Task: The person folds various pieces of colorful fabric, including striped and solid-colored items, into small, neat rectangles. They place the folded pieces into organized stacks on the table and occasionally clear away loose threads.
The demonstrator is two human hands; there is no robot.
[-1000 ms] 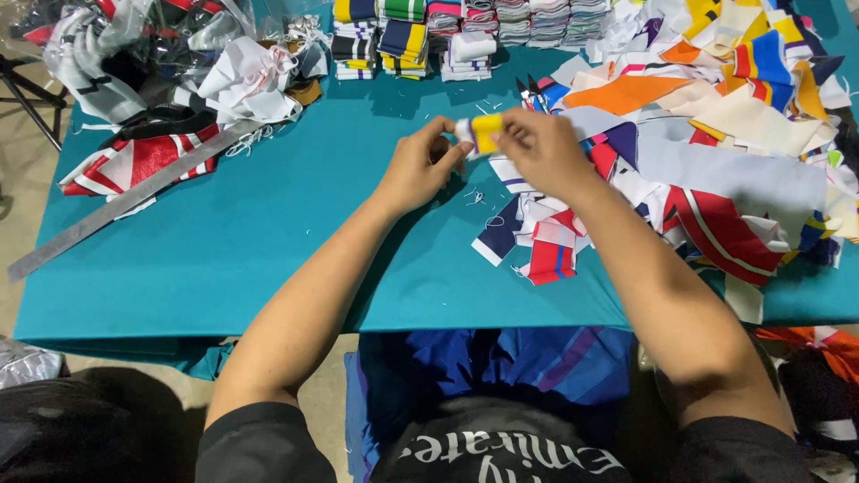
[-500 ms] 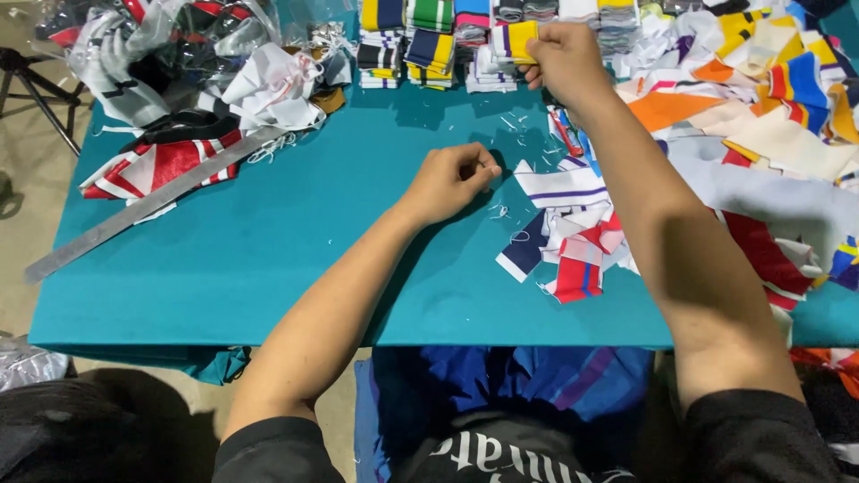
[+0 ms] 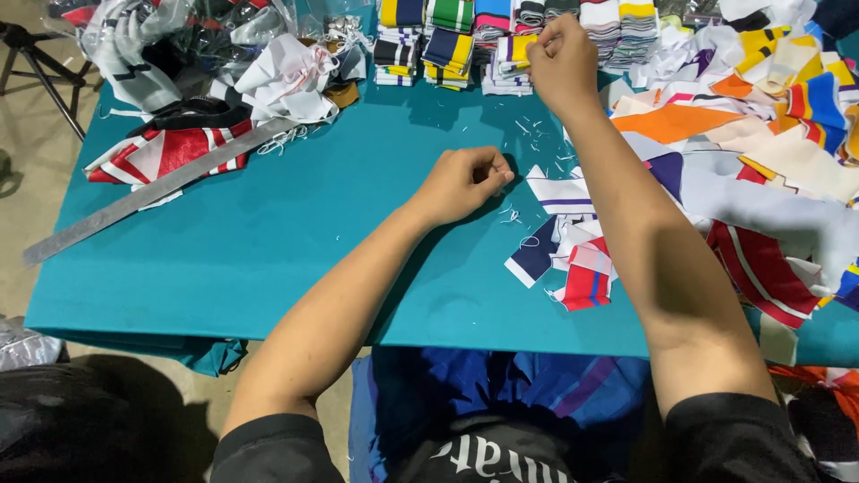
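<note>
Head view, right hand still at folded stacks, grip pinching yellow-striped piece, left hand still clenched on table.

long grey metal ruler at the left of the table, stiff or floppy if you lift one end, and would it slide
The long flat grey metal ruler looks straight and rigid, so it would probably lift as one piece. Its smooth face may slide on the teal table cover, though red and white fabric lying against it could drag.

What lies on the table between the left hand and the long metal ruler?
In the head view, the stretch between the left hand and the metal ruler is bare teal tabletop, with only a few tiny white thread scraps.
</note>
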